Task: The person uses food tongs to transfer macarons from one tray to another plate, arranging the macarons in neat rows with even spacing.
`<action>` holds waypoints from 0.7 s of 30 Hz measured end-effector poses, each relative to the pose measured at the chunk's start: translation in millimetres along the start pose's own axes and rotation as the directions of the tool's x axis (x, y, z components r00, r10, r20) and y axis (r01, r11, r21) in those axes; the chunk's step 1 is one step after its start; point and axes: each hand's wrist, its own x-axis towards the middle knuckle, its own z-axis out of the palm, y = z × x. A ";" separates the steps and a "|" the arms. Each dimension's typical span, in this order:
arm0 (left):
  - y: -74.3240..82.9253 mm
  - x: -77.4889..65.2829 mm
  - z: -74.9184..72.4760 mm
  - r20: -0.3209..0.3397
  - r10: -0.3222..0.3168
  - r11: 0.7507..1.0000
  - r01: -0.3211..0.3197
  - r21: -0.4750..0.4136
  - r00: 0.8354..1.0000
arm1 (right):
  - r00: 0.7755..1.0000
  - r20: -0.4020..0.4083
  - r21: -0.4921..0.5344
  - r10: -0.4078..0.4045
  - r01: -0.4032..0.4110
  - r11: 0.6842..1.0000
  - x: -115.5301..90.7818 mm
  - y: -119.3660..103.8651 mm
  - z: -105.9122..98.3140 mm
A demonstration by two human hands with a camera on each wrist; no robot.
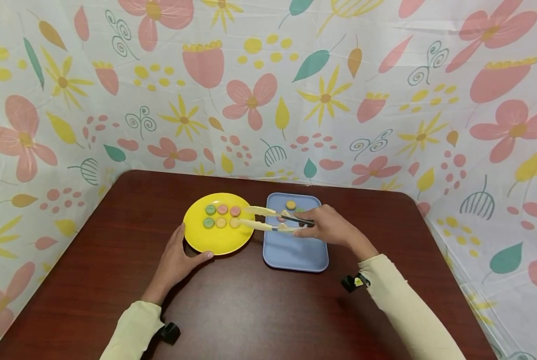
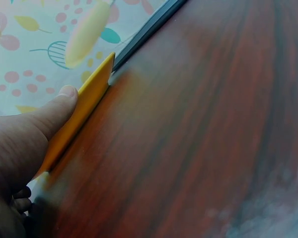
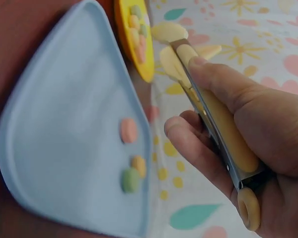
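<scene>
My right hand (image 1: 329,226) grips a pair of tongs (image 3: 216,114) with cream tips and metal arms. The tips are apart with nothing between them, over the right side of a yellow plate (image 1: 219,244). On the plate sit several small macarons in two rows: green (image 1: 211,209) and pink (image 1: 222,209) ones at the back, green and yellow (image 1: 221,223) ones in front. My left hand (image 1: 175,260) holds the plate's near-left edge, thumb against the rim in the left wrist view. A blue tray (image 1: 295,255) lies below my right hand.
The tray bears a pink macaron (image 3: 128,130), a yellow macaron (image 3: 138,166) and a green macaron (image 3: 130,180), partly covered by the tongs in the head view. Plate and tray stand side by side on a dark brown table (image 1: 250,310). A floral curtain (image 1: 268,100) hangs behind it.
</scene>
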 end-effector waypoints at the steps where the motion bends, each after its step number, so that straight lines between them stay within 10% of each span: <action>1: 0.4 -0.2 0.0 0.000 -0.003 1.000 0.003 -0.003 1.000 | 1.000 -0.001 -0.001 0.008 -0.008 1.000 -3.3 -0.3 -5.3; 11: -0.2 -0.6 1.1 0.001 0.003 1.000 -0.003 -0.001 1.000 | 0.990 -0.048 -0.050 0.131 -0.133 0.990 -43.0 18.3 -39.0; 21: -0.3 -0.9 0.4 0.007 -0.004 1.000 0.004 0.005 1.000 | 0.974 -0.079 -0.060 0.210 -0.215 0.975 -65.7 45.8 -29.5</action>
